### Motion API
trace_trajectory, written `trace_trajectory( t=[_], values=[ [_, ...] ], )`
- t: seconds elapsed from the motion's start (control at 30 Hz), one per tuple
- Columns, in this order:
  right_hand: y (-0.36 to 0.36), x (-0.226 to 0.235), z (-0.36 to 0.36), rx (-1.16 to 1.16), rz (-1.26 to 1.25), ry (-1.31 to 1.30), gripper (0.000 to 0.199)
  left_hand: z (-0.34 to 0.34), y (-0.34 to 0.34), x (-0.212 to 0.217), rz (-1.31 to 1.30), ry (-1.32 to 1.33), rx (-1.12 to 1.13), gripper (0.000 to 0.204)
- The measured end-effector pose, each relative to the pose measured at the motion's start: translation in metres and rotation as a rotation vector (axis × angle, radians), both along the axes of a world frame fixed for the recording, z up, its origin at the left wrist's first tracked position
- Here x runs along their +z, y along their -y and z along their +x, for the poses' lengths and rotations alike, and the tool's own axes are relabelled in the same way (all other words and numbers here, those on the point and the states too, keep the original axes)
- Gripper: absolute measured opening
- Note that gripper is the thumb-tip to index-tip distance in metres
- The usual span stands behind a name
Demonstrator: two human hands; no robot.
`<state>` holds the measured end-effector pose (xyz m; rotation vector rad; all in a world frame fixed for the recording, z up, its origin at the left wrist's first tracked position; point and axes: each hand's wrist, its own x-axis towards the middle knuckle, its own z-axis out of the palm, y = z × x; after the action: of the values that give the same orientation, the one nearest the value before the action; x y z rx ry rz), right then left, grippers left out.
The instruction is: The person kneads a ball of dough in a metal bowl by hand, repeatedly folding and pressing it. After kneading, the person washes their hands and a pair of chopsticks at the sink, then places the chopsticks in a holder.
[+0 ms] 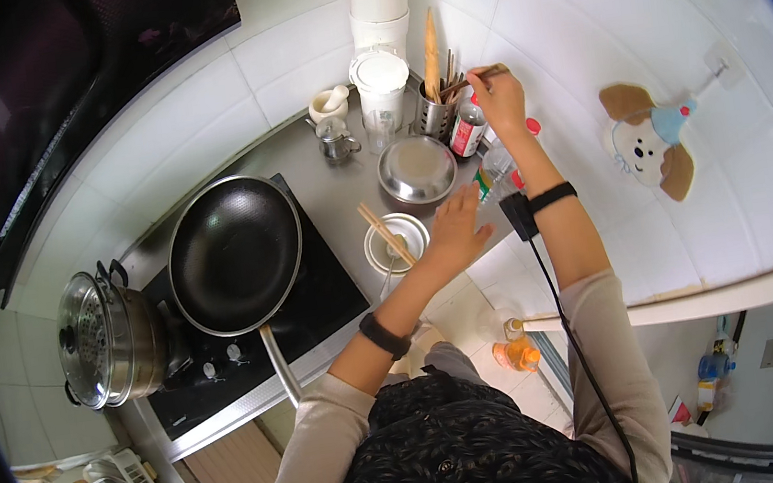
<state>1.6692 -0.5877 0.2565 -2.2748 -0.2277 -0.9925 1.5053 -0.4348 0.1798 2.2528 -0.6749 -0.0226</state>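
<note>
My right hand (500,104) is raised at the back right, its fingers closed on a slim brown chopstick-like utensil (473,82). One end of it reaches over the perforated metal utensil holder (432,118), where a wooden rolling pin (429,48) and several thin sticks stand. My left hand (456,233) hovers over the counter's front edge with fingers stretched out, holding nothing. Beside it is a white bowl (374,251) with light wooden chopsticks (383,229) across it. Behind that hand sits a round steel lid or dish (417,169).
On the left, a black frying pan (236,255) rests on the black cooktop (328,273), its handle jutting past the front edge, beside a steel steamer pot (109,338). Bottles (467,127), a white lidded tub (380,83) and a mortar (328,107) line the back.
</note>
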Motion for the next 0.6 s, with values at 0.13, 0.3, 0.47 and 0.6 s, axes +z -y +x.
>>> trace_trajectory(
  t=[0.13, 0.3, 0.47, 0.6],
  values=[
    [-0.004, -0.015, 0.071, -0.079, -0.161, -0.152, 0.023, 0.031, -0.003, 0.0, -0.001, -0.071, 0.096, 0.075],
    [-0.011, -0.029, 0.112, -0.157, -0.528, -0.596, 0.032, 0.058, 0.0, -0.01, 0.005, -0.155, 0.171, 0.076],
    [-0.014, -0.036, 0.12, -0.055, -0.419, -0.5, 0.043, 0.065, 0.002, -0.023, 0.012, -0.17, 0.219, 0.077],
    [-0.017, -0.055, 0.116, 0.03, -0.317, -0.068, 0.031, 0.063, 0.006, -0.033, 0.013, -0.213, 0.232, 0.076]
  ],
)
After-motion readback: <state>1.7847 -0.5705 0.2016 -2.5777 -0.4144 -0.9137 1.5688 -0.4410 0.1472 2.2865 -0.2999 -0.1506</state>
